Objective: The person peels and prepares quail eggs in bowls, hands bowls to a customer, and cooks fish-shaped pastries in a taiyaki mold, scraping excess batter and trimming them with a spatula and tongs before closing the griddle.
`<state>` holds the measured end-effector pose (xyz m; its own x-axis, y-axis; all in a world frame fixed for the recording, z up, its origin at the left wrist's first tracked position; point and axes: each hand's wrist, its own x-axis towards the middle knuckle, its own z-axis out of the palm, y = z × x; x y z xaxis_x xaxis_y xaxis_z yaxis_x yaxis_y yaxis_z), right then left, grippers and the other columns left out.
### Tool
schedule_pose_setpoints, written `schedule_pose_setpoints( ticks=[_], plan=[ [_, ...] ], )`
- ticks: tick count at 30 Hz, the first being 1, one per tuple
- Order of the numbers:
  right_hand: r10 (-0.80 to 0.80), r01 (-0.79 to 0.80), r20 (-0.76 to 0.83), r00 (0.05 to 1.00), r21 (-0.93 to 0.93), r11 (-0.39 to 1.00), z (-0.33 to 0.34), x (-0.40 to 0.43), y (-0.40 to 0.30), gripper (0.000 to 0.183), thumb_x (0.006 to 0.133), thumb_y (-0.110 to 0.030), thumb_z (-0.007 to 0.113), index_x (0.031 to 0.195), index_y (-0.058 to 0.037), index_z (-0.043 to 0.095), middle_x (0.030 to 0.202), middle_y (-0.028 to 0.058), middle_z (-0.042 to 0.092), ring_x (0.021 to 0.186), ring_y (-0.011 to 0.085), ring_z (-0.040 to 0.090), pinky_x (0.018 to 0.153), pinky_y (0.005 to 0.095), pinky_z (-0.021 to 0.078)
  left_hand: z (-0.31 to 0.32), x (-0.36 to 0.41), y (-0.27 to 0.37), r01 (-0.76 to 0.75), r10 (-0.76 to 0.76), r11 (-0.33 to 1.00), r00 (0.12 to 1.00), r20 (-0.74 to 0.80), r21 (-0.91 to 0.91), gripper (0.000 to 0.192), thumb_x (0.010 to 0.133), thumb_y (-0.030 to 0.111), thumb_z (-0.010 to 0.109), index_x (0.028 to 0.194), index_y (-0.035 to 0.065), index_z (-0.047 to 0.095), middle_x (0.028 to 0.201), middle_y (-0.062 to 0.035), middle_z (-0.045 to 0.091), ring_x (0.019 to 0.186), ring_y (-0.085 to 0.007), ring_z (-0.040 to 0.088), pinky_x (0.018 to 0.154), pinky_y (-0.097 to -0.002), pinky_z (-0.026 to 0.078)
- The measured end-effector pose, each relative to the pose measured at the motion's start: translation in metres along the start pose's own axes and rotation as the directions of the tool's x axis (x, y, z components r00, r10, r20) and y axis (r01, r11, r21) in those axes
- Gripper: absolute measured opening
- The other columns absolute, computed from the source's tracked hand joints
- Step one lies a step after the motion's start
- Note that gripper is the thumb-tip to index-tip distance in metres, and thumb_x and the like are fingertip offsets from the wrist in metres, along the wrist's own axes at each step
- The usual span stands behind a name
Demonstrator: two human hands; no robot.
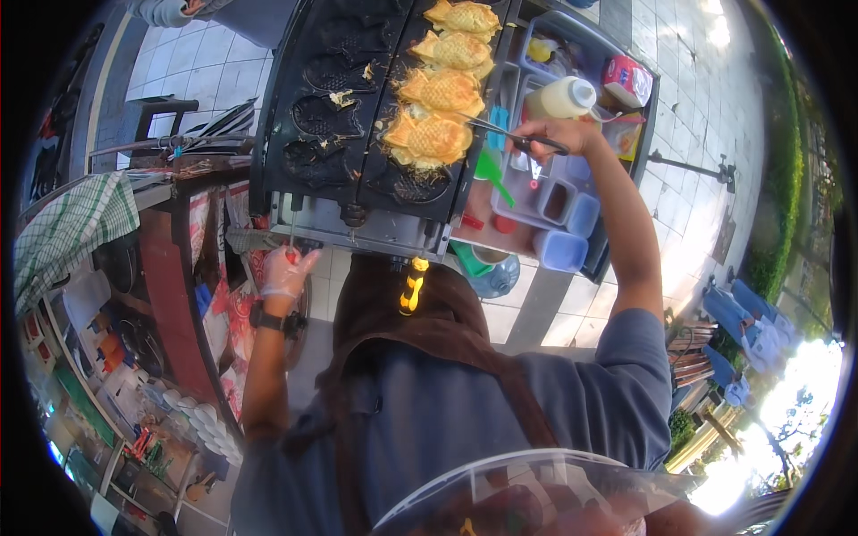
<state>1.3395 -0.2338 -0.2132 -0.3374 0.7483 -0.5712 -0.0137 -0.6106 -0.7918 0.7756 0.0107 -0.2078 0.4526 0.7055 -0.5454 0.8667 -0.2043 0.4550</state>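
Observation:
A black fish-shaped waffle iron (315, 181) lies unfolded before me. Several golden fish-shaped cakes (439, 90) fill most of its right plate, with crisp crumbs around their edges; the left plate's moulds hold only scraps. My right hand (553, 137) grips a pair of scissors (493, 126), whose blade tips reach the edge between the two nearest cakes. My left hand (288, 271), in a clear plastic glove, is closed around a red-ended handle at the iron's lower left. A yellow and black handle (413, 287) sticks out from the right plate's near end.
Right of the iron, a tray holds a squeeze bottle (570, 97), a green scraper (495, 175), small tubs (562, 251) and a red-and-white packet (627, 80). A checked cloth (80, 234) hangs at left. Another person's sleeve (161, 12) shows at the top left.

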Motion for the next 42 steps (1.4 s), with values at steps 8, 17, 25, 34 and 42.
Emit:
schedule_pose_setpoints(
  ticks=[8,17,25,34,42],
  plan=[
    [-0.021,0.019,-0.018,1.000,-0.109,0.994,-0.002,0.014,-0.025,0.092,0.074,-0.082,0.070,0.126,-0.0065,0.065,0.099,-0.0002,0.062,0.070,0.0074,0.053,0.061,0.0230,0.0441,-0.001,0.000,0.000,0.008,-0.008,0.999,1.000,0.011,-0.033,0.045,0.077,0.034,0.089,0.072,0.0032,0.056,0.067,-0.0129,0.058,0.061,-0.0271,0.052,0.064,-0.0416,0.047],
    [0.054,-0.068,-0.061,0.997,-0.254,0.965,0.011,0.018,-0.051,0.076,0.081,-0.076,0.068,0.117,-0.0097,0.068,0.093,-0.0032,0.062,0.060,0.0064,0.051,0.055,0.0235,0.0429,-0.005,-0.001,0.004,0.046,-0.043,0.998,0.998,0.051,-0.050,0.044,0.076,0.035,0.089,0.073,0.0040,0.057,0.067,-0.0125,0.060,0.062,-0.0254,0.055,0.064,-0.0414,0.048],
    [0.104,-0.104,-0.017,0.994,-0.321,0.941,0.016,0.021,-0.073,0.071,0.088,-0.076,0.060,0.108,-0.0088,0.069,0.081,-0.0018,0.063,0.059,0.0092,0.056,0.053,0.0268,0.0459,-0.006,-0.001,0.005,0.013,-0.012,0.999,0.999,0.041,-0.036,0.044,0.077,0.034,0.088,0.071,0.0042,0.057,0.068,-0.0136,0.061,0.062,-0.0264,0.055,0.064,-0.0412,0.049],
    [0.290,-0.315,-0.125,0.949,-0.413,0.854,0.029,0.034,-0.111,0.061,0.093,-0.066,0.061,0.098,-0.0066,0.070,0.066,0.0001,0.061,0.054,0.0116,0.059,0.050,0.0283,0.0459,-0.009,-0.002,0.005,-0.007,0.010,0.999,0.998,0.055,-0.046,0.044,0.077,0.035,0.088,0.071,0.0035,0.058,0.068,-0.0140,0.061,0.064,-0.0268,0.054,0.066,-0.0410,0.049],
    [0.295,-0.408,-0.299,0.907,-0.795,0.449,0.059,0.053,-0.161,0.057,0.092,-0.062,0.065,0.099,-0.0049,0.068,0.075,0.0076,0.069,0.059,0.0241,0.068,0.061,0.0362,0.0515,-0.008,-0.002,0.004,0.024,-0.019,0.996,0.998,0.065,-0.082,0.046,0.078,0.036,0.088,0.073,0.0026,0.058,0.068,-0.0138,0.060,0.062,-0.0278,0.053,0.064,-0.0425,0.048]
  ],
)
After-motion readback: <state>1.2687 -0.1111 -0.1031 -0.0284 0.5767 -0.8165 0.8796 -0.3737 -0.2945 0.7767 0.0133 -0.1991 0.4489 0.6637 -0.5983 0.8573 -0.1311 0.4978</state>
